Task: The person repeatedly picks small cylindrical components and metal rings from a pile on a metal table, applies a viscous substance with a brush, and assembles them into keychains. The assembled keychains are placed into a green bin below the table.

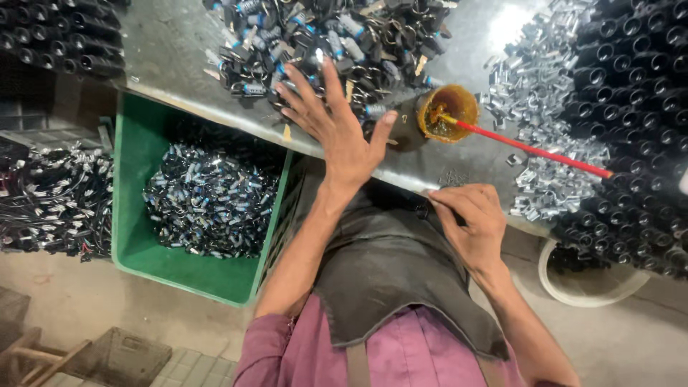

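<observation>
My left hand point(337, 125) reaches out flat over the metal table point(172, 54), fingers spread, touching the near edge of a pile of small black parts with blue and silver ends point(322, 36). Nothing is gripped in it. My right hand point(469, 222) rests at the table's near edge with its fingers curled; whether it pinches a small part I cannot tell. A small orange cup of amber liquid point(448, 111) stands between the hands, with a red stick point(530, 149) leaning out of it to the right.
A heap of small silver metal clips point(545, 93) and stacked black tubes point(638, 107) fill the table's right side. A green crate point(129, 236) of finished black and silver pieces sits on the floor at left. A white bucket point(595, 283) stands below right.
</observation>
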